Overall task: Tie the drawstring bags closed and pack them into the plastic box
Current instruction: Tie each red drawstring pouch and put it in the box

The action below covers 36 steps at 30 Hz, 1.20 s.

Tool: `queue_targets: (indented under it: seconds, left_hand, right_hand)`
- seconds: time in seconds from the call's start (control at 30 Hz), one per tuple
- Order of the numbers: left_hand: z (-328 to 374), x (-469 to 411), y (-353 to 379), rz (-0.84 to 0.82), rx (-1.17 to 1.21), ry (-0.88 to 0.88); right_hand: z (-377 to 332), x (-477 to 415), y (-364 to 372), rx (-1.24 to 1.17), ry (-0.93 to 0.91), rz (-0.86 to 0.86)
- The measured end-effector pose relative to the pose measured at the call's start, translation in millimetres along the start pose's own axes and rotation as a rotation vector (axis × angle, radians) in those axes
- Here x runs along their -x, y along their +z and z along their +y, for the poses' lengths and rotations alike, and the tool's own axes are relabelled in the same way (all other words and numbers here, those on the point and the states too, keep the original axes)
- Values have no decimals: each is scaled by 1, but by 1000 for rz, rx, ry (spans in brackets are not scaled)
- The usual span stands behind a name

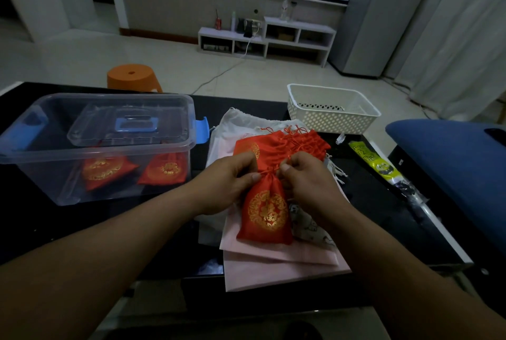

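The dark bench (54,230) stands over a pale floor (82,60), with an orange stool (131,76) beyond its far edge and a low white shelf unit (273,35) against the back wall. At the bench's left edge sits the clear plastic box (16,157), with two red bags (105,172) inside and its lid (123,123) tilted in the opening; a white basket (334,123) sits at the far right corner. Toward the front edge a red drawstring bag (267,213) lies on pale pink bags (273,265), where the left hand (232,178) pinches its gathered neck and the right hand (306,178) pinches the cord.
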<state>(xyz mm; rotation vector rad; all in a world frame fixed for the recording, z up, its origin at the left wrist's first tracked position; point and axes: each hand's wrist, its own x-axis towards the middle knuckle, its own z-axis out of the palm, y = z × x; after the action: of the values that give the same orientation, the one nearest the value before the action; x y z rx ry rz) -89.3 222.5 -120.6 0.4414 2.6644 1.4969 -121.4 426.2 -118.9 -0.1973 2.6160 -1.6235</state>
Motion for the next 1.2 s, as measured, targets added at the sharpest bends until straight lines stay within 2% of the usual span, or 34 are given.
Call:
queue_targets:
  seconds: [0.1,0.23,0.3,0.4,0.47,0.57,0.63,0.73,0.83,0.93,1.07,1.2]
  left_hand:
    - [5,0,2,25,68,-45]
    - [10,4,10,-5,224,-224]
    - [13,7,15,-6,211,-214]
    - [17,12,16,84,285,-176]
    - [22,15,10,140,342,-172]
    - [32,23,0,214,369,-148]
    - [39,30,-7,307,323,-86]
    - [53,39,-26,523,204,4]
    - [63,42,-65,678,108,2]
    - [53,40,-118,735,0,-77]
    - [22,45,-179,748,-51,-279]
    - [0,60,-208,760,-261,-406]
  right_hand:
    - [-3,1,0,5,0,0]
    - [-5,-1,-3,14,-24,31]
    - [-7,0,-3,-7,-31,53]
    - [-17,5,-3,-101,-29,40]
    - [-27,11,-6,-157,16,-42]
    - [-41,24,-12,-202,81,-271]
    - [-48,30,-10,-248,43,-311]
    - [-70,27,4,-295,-32,-192]
    - [-106,13,29,-171,-149,-126]
    - [-144,-10,62,-47,-211,-137]
    - [-182,-38,117,49,-199,-193]
    - [-193,-58,156,94,-108,-268]
